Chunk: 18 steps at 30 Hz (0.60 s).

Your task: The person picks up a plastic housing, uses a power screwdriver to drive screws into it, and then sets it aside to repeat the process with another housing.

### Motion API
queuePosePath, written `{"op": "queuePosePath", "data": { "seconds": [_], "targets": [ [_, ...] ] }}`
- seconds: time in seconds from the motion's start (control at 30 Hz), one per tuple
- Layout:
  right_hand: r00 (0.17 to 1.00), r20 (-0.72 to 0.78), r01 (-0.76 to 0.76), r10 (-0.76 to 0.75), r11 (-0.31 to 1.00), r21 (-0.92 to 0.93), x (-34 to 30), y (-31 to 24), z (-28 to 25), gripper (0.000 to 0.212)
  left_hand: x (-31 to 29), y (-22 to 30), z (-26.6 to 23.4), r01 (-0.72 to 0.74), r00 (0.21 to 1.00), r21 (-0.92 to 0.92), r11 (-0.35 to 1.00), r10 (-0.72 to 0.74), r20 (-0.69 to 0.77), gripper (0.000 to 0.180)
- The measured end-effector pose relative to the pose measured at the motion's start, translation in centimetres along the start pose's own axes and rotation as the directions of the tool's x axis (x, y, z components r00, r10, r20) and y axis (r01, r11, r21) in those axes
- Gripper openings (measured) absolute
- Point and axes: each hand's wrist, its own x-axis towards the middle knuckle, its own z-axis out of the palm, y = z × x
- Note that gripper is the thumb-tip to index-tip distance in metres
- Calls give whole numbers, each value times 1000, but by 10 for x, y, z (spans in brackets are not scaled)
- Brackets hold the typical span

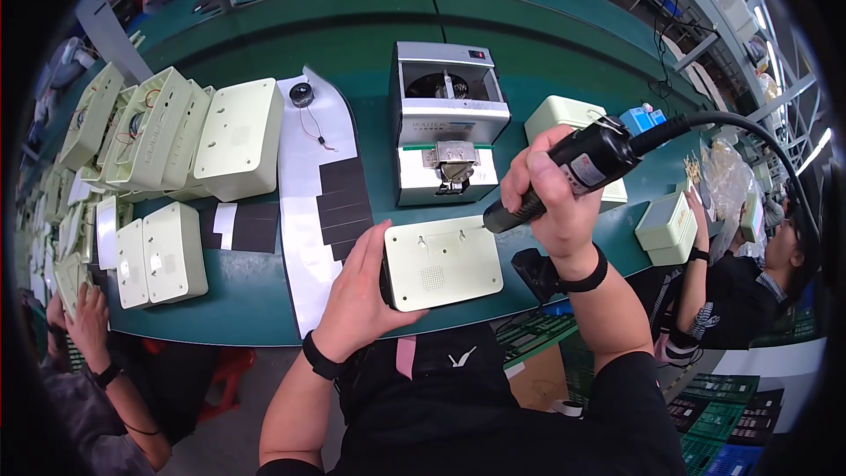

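My left hand [357, 295] grips the left side of a cream plastic housing [458, 269], its thumb along the near edge. The housing lies back side up near the table's front edge, with corner screw holes, keyhole slots and a small speaker grille showing. Wrapped in my right hand [564, 203] is a black corded electric screwdriver [586, 167], tilted down to the left. Its tip meets the housing around the far right corner; whether a screw sits there is too small to tell. Just beyond stands a grey screw feeder [449, 115].
Cream housings [238, 137] are stacked at left, some with wires inside. A small speaker [301, 94] lies on white sheeting [304, 256] beside black foam pads [344, 211]. Behind my right hand sits another cream housing [564, 115]. Co-workers' hands [88, 322] work on both sides; the screwdriver's cable [758, 128] arcs right.
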Motion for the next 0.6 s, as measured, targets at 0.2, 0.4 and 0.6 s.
{"op": "queuePosePath", "data": {
  "seconds": [0.2, 0.4, 0.6],
  "targets": [
    [990, -8, 140, -140, 985, 100, 32, -37, 12, 16, 12, 8, 2, 16, 999, -65, 998, -14, 33, 110],
    [989, -18, 149, -150, 989, -6, 58, -12, 35, 16, 21, 10, 12, 26, 999, -43, 999, -25, 21, 109],
    [992, 27, 127, -127, 992, -10, 53, -25, 43, 18, 24, 9, 10, 3, 1000, -86, 996, -1, 21, 109]
  ]
}}
